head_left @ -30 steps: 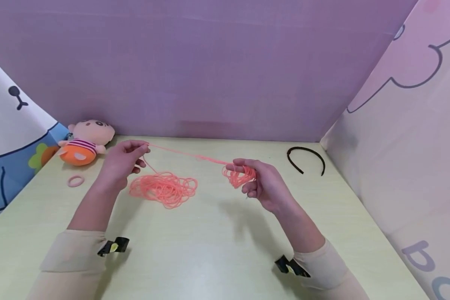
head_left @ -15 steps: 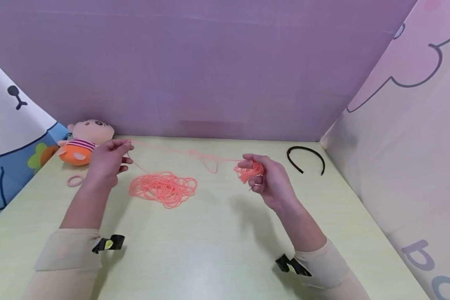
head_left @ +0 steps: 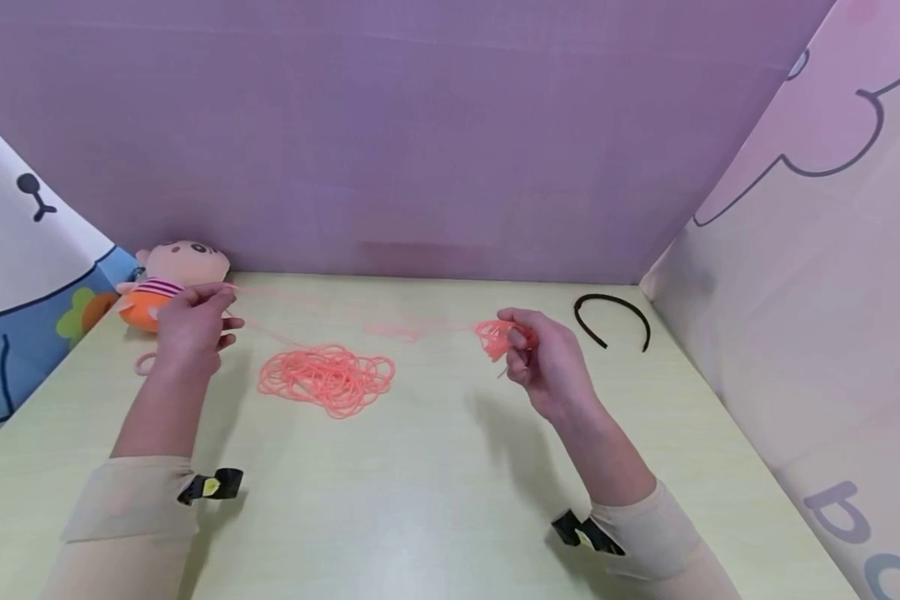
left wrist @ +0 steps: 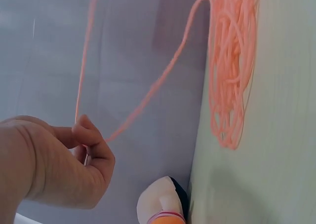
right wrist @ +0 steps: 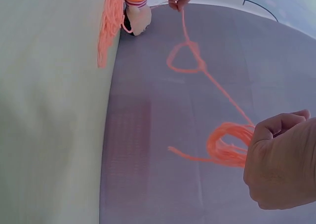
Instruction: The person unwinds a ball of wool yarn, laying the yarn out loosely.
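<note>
My left hand (head_left: pixel 191 329) pinches a strand of coral-pink yarn (left wrist: pixel 85 56) between thumb and fingers, above the table at the left. From there one length dips to a loose yarn pile (head_left: pixel 326 379) on the table. Another length stretches across to my right hand (head_left: pixel 551 358), raised on the right. That hand grips a small looped bundle of the same yarn (right wrist: pixel 229 145), with a loose tail (right wrist: pixel 185 156) sticking out. Midway along the stretched strand sits a small loop (right wrist: pixel 183 70), seen in the right wrist view and blurred in the head view.
A plush doll (head_left: pixel 187 262) in orange and stripes stands at the back left, partly behind my left hand. Beside that forearm lies a pink ring (head_left: pixel 144 363). A black headband (head_left: pixel 612 298) is at the back right. Purple fabric (head_left: pixel 435 150) walls the table's far edge.
My left hand has moved left, drawing the strand out longer between the hands. The right hand has shifted slightly right and its fingers have closed further round the bundle. The pile stays put.
</note>
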Tool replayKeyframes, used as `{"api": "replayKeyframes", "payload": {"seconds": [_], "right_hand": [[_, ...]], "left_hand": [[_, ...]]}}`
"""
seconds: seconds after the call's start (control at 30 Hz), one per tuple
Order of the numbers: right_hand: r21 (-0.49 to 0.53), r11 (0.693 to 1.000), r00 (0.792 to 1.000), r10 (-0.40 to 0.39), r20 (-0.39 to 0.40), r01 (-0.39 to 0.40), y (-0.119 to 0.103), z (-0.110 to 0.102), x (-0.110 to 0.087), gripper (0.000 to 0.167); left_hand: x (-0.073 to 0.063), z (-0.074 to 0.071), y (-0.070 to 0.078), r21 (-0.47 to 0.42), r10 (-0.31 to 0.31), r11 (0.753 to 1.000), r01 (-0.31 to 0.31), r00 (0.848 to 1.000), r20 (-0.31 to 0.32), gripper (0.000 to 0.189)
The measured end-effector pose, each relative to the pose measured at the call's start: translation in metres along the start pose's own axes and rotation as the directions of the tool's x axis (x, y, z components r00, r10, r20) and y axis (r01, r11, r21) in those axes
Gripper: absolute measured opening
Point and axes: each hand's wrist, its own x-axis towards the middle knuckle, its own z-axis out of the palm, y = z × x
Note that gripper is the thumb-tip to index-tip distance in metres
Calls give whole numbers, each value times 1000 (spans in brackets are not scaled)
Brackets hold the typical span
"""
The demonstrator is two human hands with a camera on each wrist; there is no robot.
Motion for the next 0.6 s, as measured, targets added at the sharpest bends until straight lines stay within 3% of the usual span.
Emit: {"api": "replayKeyframes", "payload": {"seconds": [0.1,0.33,0.6], "right_hand": [[16,1000,1000,-6,-5,7,-1,-1,0,22],[47,998,998,-34,-52,36,-3,-4,-1,25],[101,994,998,-35,-54,41,-5,-4,-2,23]], "left_hand": [[3,-4,1,-21,-29,999,28,999,-37,9],[7,-14,1,21,-71,997,73,994,-80,22],[10,-22,-1,-35,-85,996,82,990,-110,11]]}}
